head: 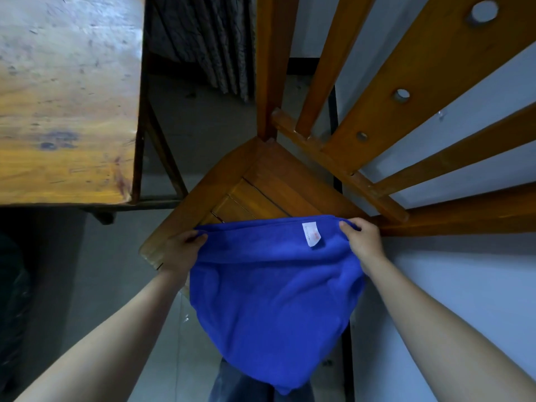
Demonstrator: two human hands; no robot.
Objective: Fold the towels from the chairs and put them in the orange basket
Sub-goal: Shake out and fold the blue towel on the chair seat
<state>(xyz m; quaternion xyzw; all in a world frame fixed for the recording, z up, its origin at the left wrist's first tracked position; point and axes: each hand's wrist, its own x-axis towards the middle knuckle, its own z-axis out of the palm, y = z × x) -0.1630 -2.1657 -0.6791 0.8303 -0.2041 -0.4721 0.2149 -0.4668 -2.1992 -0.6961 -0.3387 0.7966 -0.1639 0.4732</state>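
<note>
You are looking down at a grey tiled floor that meets a pale blue-white wall along a dark skirting strip on your right. At ten o'clock stands one worn, scratched yellow-brown wooden table, its top stained with dark blotches. From the centre out to two o'clock runs one orange-brown wooden chair with a slatted back; three round holes show in its widest back slat, and its seat corner points toward eight o'clock. At twelve o'clock hangs one dark patterned curtain, reaching down to the floor.

You hold one bright blue fleecy towel in front of the chair seat, at six o'clock from centre. Its top edge is stretched level between your hands and the rest droops down to a rounded point over your jeans. One small white label sits near the top edge, toward the right.

Your left hand is clenched on the towel's left top corner, fingers curled over the cloth. Your right hand pinches the right top corner, thumb on the near face. Both forearms are bare.
</note>
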